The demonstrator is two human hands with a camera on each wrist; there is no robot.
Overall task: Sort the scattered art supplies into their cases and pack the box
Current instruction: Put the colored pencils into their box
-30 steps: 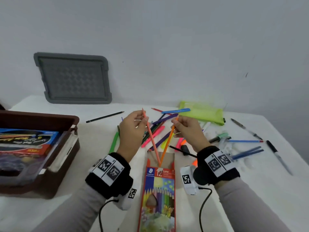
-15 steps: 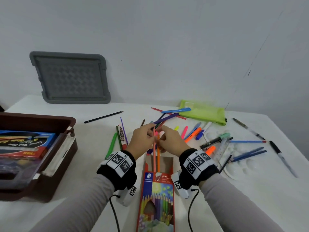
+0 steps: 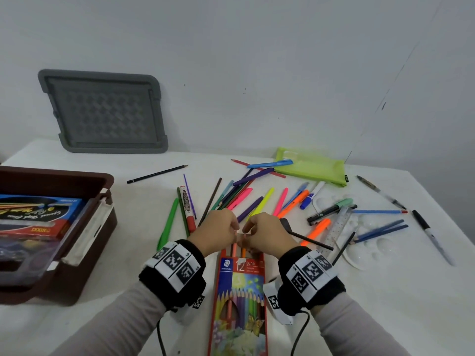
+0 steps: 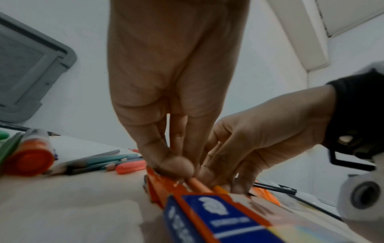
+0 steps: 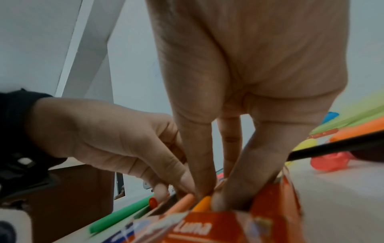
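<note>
The orange coloured-pencil box (image 3: 240,278) lies flat in front of me with its far end open. A salmon pencil (image 3: 234,249) and an orange pencil (image 3: 243,251) lie side by side in its mouth, only their ends sticking out. My left hand (image 3: 235,228) pinches the salmon pencil's end beside the box flap. My right hand (image 3: 246,230) pinches the orange pencil's end, thumb at the box mouth. The left wrist view shows the left hand (image 4: 176,167) on the salmon pencil (image 4: 198,185). The right wrist view shows the right hand (image 5: 209,192) on the orange pencil (image 5: 202,203).
Several pens, markers and pencils (image 3: 246,196) lie scattered beyond my hands. A green pouch (image 3: 313,168) lies at the back right, a ruler (image 3: 339,224) and white palette (image 3: 372,242) to the right. A brown box (image 3: 84,181) holding cases stands left; a grey lid (image 3: 102,111) leans on the wall.
Both hands came down and toward me, sliding the two pencils from held up in the air into the box until only their ends show.
</note>
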